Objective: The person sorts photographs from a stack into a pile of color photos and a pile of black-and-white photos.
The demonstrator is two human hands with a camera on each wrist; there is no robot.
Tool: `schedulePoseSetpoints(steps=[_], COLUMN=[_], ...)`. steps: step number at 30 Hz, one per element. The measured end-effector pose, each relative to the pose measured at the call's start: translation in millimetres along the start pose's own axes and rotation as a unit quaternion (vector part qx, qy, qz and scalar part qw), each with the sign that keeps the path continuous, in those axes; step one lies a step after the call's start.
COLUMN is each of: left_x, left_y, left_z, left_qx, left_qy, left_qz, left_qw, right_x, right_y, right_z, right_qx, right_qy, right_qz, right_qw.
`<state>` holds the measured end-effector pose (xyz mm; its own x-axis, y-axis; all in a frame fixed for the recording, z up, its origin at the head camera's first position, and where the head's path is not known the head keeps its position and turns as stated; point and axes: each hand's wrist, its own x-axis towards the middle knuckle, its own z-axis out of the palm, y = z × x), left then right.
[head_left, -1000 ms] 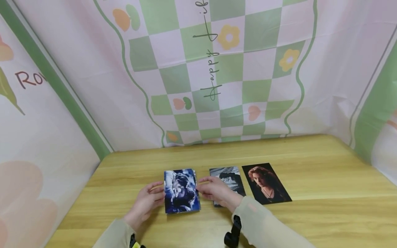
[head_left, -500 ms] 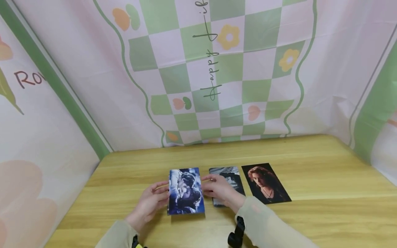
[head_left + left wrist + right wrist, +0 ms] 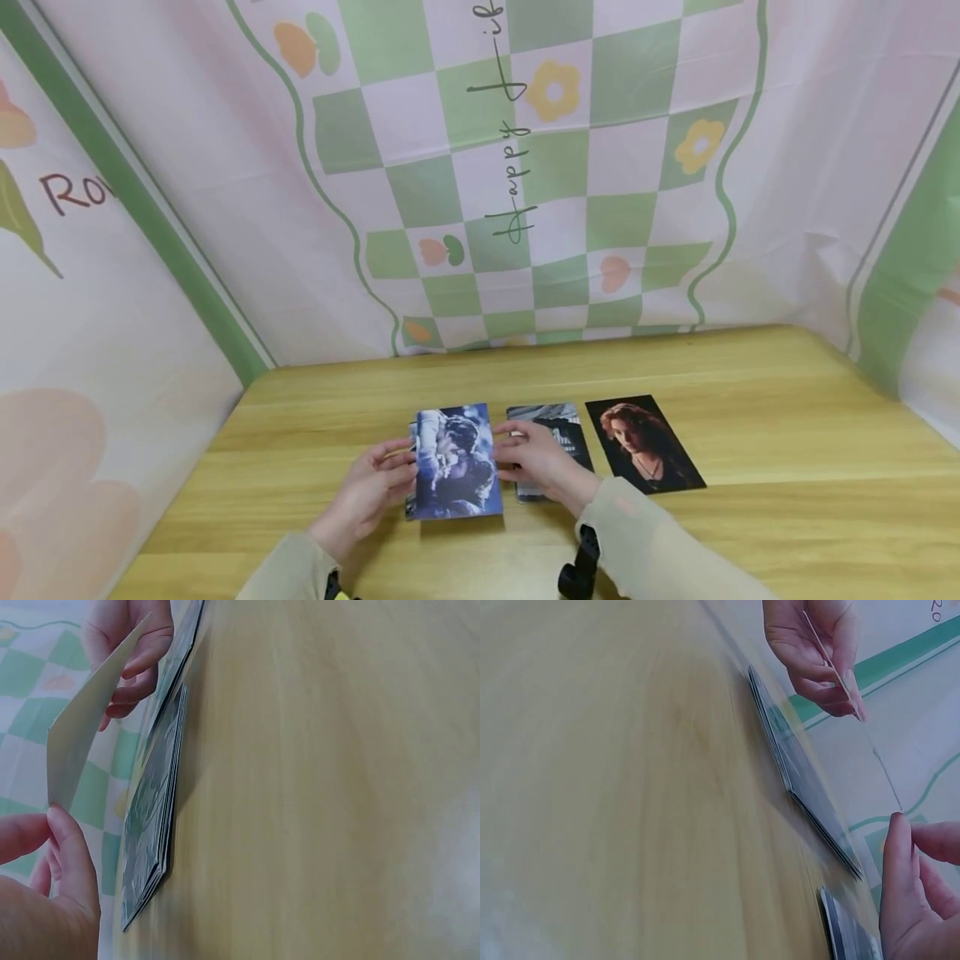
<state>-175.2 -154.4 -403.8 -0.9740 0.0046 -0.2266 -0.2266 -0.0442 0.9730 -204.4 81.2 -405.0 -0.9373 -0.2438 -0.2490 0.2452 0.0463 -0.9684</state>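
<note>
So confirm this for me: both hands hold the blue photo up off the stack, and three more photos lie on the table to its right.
Not quite. Both hands, left hand and right hand, do hold the blue photo up off the stack, but only two photos lie to its right: a grey photo and a portrait photo. The head view shows this.

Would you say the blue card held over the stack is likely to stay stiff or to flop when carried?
The blue card probably flexes: it bows slightly between the left hand and right hand. It looks thin and light, lifted by its edges. Its surface may be slick.
</note>
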Motion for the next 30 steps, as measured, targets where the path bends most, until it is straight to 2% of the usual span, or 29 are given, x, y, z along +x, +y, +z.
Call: schedulePoseSetpoints(steps=[8, 13, 21, 30], left_x=[-0.1, -0.5, 2.5, 8.2], left_y=[-2.5, -4.1, -6.8, -7.1], left_z=[6.2, 15.3, 37.2, 69.4], left_qx=[-0.002, -0.003, -0.012, -0.013], left_qy=[-0.018, -0.035, -0.053, -0.063], left_qz=[-0.005, -0.008, -0.012, -0.004], left_qw=[0.9998, 0.9994, 0.9985, 0.9979], right_x=[-2.3, -5.9, -10.9, -22.0], right_y=[-1.6, -0.7, -1.2, -4.2], right_z=[-10.3, -19.9, -40.8, -73.0], right_qx=[-0.009, -0.021, -0.028, -0.072], right_qy=[-0.003, -0.009, -0.002, 0.009], right_qz=[-0.003, -0.009, -0.004, -0.013], right_qw=[1.0, 1.0, 1.0, 0.997])
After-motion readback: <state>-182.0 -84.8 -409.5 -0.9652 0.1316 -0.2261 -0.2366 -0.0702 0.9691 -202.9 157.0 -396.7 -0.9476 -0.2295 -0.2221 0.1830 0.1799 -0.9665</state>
